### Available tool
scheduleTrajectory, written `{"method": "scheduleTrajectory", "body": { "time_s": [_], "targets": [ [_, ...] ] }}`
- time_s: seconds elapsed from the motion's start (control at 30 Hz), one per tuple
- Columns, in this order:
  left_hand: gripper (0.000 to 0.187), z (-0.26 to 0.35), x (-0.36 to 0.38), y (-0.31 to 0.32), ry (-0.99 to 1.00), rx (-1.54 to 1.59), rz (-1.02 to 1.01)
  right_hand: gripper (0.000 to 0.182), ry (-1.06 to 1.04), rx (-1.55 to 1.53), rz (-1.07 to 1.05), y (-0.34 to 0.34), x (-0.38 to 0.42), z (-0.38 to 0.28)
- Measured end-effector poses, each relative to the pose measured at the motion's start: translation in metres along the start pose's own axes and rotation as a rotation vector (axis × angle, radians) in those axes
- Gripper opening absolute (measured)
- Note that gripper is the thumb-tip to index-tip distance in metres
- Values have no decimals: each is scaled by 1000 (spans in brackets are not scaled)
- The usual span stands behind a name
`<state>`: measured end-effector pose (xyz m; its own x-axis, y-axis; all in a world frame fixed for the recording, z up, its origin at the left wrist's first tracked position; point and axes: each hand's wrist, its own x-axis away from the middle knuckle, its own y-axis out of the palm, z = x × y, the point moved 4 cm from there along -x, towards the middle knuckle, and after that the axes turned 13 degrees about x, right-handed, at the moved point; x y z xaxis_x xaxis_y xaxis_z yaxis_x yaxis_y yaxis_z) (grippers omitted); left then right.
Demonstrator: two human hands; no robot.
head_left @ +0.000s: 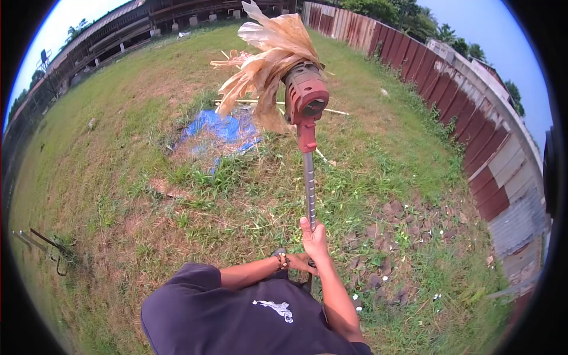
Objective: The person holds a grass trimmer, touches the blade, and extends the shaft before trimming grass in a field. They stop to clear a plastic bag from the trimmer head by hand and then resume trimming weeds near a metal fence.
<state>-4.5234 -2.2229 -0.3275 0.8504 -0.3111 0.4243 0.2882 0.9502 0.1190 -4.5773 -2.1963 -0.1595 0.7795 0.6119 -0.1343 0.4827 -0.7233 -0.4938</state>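
Note:
A grass trimmer point(308, 100), with a red and dark motor housing and a ridged metal shaft, points up and away from my body. Torn, brownish translucent plastic sheeting point(269, 62) is bunched around its far end, hiding any cutting part. Thumb along the pole, my right hand point(315, 238) is closed around the lower shaft. My left hand point(300, 262), with a beaded bracelet and a watch at the wrist, is closed lower down on the trimmer, close to my shirt. Its fingers are partly hidden behind my right forearm.
Beyond the trimmer, a blue tarp point(222, 127) lies in the grass under dry stalks. A rusty corrugated fence point(438, 74) runs along the right. Broken stones or tiles point(384, 236) lie among weeds. Metal rods point(50, 241) stand at left; a long roofed shed point(118, 38) is behind.

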Motion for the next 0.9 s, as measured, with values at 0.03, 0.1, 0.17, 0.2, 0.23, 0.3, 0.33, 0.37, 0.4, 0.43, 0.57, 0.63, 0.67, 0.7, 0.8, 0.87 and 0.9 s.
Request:
{"method": "scheduleTrajectory", "body": {
  "time_s": [0.03, 0.1, 0.17, 0.2, 0.23, 0.3, 0.33, 0.37, 0.4, 0.43, 0.57, 0.63, 0.67, 0.7, 0.8, 0.87, 0.9],
  "targets": [
    [94, 4, 8, -20, -9, 129, 24, 57, 103, -53, -25, 9, 0, 28],
    [100, 91, 84, -57, 162, 10, 419, 56, 93, -60, 56, 26, 0, 81],
    [81, 145, 122, -108, 631, 348, 651, 54, 146, -38, 92, 25, 14, 98],
    [78, 189, 153, -120, 757, 345, 721, 54, 170, -43, 112, 28, 24, 106],
    [84, 226, 174, -132, 922, 86, 890, 54, 185, -49, 131, 35, 29, 115],
    [101, 300, 204, -119, 1065, -419, 1014, 56, 178, -100, 135, 33, 39, 113],
    [98, 324, 204, -106, 1079, -488, 968, 57, 200, -84, 133, 34, 43, 116],
    [96, 347, 201, -90, 1094, -555, 925, 58, 219, -67, 127, 36, 46, 120],
    [87, 356, 200, -84, 997, -632, 928, 58, 234, -50, 121, 39, 47, 122],
    [80, 365, 199, -79, 902, -713, 924, 58, 247, 11, 125, 39, 49, 122],
    [35, 361, 198, -93, 569, -1075, 985, 56, 243, 47, 206, 30, 61, 142],
    [30, 346, 207, -101, 668, -1236, 892, 54, 250, 24, 217, 27, 74, 155],
    [31, 343, 209, -97, 743, -1286, 783, 52, 258, 39, 233, 26, 81, 166],
    [29, 342, 216, -94, 741, -1406, 714, 48, 302, 141, 201, 25, 89, 178],
    [23, 340, 240, -109, 777, -1599, 562, 33, 435, 310, 56, 30, 138, 231],
    [22, 332, 256, -120, 693, -1697, 446, 24, 516, 375, -54, 37, 163, 261],
    [22, 326, 263, -124, 648, -1740, 383, 24, 505, 401, -82, 39, 171, 265]
  ]
}}
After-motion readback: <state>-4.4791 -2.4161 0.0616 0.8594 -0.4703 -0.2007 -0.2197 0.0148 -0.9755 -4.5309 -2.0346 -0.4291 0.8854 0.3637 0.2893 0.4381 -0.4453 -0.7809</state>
